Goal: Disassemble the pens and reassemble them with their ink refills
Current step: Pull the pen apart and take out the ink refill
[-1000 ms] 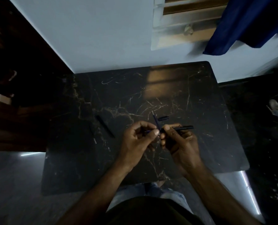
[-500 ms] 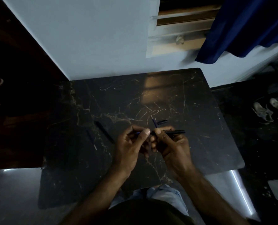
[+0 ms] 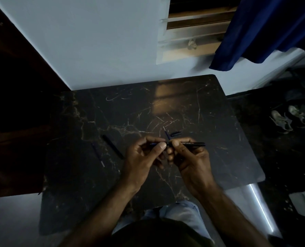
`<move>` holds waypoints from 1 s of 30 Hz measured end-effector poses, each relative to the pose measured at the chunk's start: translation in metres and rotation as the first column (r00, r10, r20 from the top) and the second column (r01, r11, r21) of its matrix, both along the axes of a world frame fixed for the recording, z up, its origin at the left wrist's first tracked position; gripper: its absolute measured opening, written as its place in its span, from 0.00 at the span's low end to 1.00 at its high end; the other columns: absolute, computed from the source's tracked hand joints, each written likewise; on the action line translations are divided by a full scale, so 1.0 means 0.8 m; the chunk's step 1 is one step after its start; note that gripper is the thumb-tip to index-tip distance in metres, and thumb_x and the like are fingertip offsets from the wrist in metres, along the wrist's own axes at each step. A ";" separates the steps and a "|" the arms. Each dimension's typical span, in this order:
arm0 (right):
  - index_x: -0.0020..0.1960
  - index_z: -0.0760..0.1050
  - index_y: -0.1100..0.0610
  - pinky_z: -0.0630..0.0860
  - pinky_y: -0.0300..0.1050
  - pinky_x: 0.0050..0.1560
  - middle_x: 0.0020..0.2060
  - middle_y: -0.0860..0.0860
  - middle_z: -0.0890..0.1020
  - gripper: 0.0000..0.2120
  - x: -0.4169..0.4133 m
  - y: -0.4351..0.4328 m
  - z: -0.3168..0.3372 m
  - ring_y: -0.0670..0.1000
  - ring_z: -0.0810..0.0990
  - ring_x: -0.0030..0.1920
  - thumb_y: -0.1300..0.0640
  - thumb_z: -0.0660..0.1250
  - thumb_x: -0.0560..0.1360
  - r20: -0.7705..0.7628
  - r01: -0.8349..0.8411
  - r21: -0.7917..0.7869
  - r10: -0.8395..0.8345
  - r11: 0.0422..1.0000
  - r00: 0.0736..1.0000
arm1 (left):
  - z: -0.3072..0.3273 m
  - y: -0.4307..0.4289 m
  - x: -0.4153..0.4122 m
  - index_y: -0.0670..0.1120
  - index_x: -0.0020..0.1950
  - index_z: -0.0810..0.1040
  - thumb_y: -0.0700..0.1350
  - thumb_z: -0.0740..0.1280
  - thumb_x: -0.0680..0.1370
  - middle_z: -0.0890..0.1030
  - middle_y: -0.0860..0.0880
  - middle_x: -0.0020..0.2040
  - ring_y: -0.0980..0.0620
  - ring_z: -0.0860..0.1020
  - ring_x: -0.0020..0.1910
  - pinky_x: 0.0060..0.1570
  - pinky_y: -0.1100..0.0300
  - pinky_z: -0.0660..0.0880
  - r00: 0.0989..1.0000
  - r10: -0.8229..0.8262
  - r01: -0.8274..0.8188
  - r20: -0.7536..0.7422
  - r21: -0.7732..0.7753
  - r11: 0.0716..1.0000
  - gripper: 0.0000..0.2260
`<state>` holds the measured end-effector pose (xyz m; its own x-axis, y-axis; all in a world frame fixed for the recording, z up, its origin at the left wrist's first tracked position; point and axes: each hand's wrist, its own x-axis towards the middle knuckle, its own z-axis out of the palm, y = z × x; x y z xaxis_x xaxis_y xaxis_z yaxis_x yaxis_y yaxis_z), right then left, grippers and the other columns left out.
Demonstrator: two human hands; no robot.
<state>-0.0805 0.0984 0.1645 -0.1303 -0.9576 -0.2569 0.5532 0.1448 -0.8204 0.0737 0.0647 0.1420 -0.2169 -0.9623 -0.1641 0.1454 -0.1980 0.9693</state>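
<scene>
On the left part of the dark marble-patterned table lie two loose pieces. A thin ink refill lies slanted with its pale tip toward the near edge. Just to its right, apart from it, a dark pen barrel lies at much the same slant.

Toward the middle, the left hand is raised over the table with its fingers curled. Its thumb and forefinger pinch a short blue pen part (too dark to tell just which part it is). The piece lies level and points right, toward the other hand.

Directly beyond the two thumbs, on the table's far side of the hands, a second refill lies with its pale tip pointing away. A small dark cap lies just right of it, not touching.

The right hand grasps a black pen body near its left end, with the thumb on top and the fingers curled below. The body lies level with white lettering along it, and its free end sticks out to the right. Its left end meets the blue part between the two thumbs; whether the two are joined cannot be told.

Further right, a blue curtain hangs beside a window on the far wall. A pair of pale shoes sits on the dark floor past the table's right edge.
</scene>
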 end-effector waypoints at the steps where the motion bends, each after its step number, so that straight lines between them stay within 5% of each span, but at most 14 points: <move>1: 0.52 0.78 0.68 0.79 0.45 0.36 0.38 0.59 0.82 0.12 -0.002 0.000 -0.001 0.53 0.81 0.36 0.60 0.71 0.75 0.000 -0.006 0.002 0.006 1.000 1.000 | -0.001 0.002 -0.003 0.50 0.50 0.86 0.51 0.75 0.78 0.86 0.44 0.40 0.49 0.85 0.35 0.28 0.59 0.80 1.000 0.025 -0.025 0.016 -0.002 1.000 0.06; 10: 0.50 0.79 0.67 0.78 0.45 0.35 0.37 0.61 0.82 0.12 -0.029 -0.004 -0.009 0.54 0.81 0.35 0.59 0.73 0.73 -0.005 -0.013 0.009 0.013 1.000 1.000 | 0.004 -0.008 -0.041 0.55 0.33 0.75 0.59 0.65 0.85 0.72 0.54 0.24 0.59 0.71 0.21 0.21 0.65 0.67 0.978 0.029 -0.036 0.205 0.031 0.999 0.22; 13: 0.51 0.79 0.68 0.78 0.45 0.35 0.38 0.60 0.82 0.12 -0.046 -0.011 -0.008 0.54 0.81 0.36 0.60 0.73 0.74 0.014 -0.003 -0.003 0.003 1.000 1.000 | 0.011 -0.016 -0.048 0.54 0.42 0.81 0.61 0.68 0.82 0.82 0.48 0.33 0.51 0.80 0.29 0.26 0.60 0.74 0.986 -0.028 0.024 0.162 0.029 0.999 0.15; 16: 0.53 0.78 0.69 0.78 0.45 0.36 0.38 0.61 0.81 0.13 -0.062 -0.020 -0.010 0.54 0.80 0.36 0.60 0.72 0.75 0.020 0.016 -0.002 -0.016 1.000 1.000 | 0.015 -0.020 -0.056 0.49 0.57 0.84 0.50 0.74 0.79 0.88 0.43 0.49 0.45 0.87 0.42 0.35 0.57 0.82 0.998 -0.065 0.063 0.025 0.044 0.997 0.09; 20: 0.52 0.79 0.67 0.78 0.45 0.36 0.38 0.60 0.82 0.14 -0.073 -0.022 -0.019 0.53 0.81 0.36 0.56 0.75 0.75 0.039 0.004 0.006 -0.004 1.000 0.999 | 0.012 -0.016 -0.069 0.48 0.50 0.86 0.47 0.76 0.79 0.86 0.45 0.40 0.51 0.85 0.35 0.29 0.59 0.80 0.999 0.032 -0.032 0.003 0.083 0.996 0.03; 24: 0.52 0.80 0.65 0.78 0.45 0.37 0.39 0.58 0.82 0.09 -0.085 -0.014 -0.030 0.53 0.81 0.37 0.59 0.73 0.77 0.062 -0.005 0.010 0.004 1.000 0.998 | 0.003 -0.013 -0.073 0.49 0.38 0.82 0.56 0.74 0.79 0.78 0.50 0.30 0.54 0.77 0.26 0.23 0.60 0.74 0.991 0.129 -0.134 0.040 0.222 0.966 0.14; 30: 0.52 0.81 0.63 0.79 0.46 0.37 0.40 0.59 0.83 0.09 -0.104 -0.005 -0.044 0.54 0.82 0.37 0.57 0.73 0.77 0.073 0.001 0.072 -0.006 0.997 0.997 | -0.001 -0.012 -0.078 0.49 0.45 0.84 0.54 0.75 0.77 0.82 0.49 0.37 0.52 0.79 0.31 0.27 0.59 0.77 0.998 -0.033 0.025 0.053 0.141 0.990 0.09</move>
<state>-0.1639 0.0944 0.1291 -0.1121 -0.9359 -0.3341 0.6120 0.1999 -0.7652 0.0109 0.0551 0.1412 -0.2315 -0.9222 -0.3097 0.0849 -0.3363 0.9379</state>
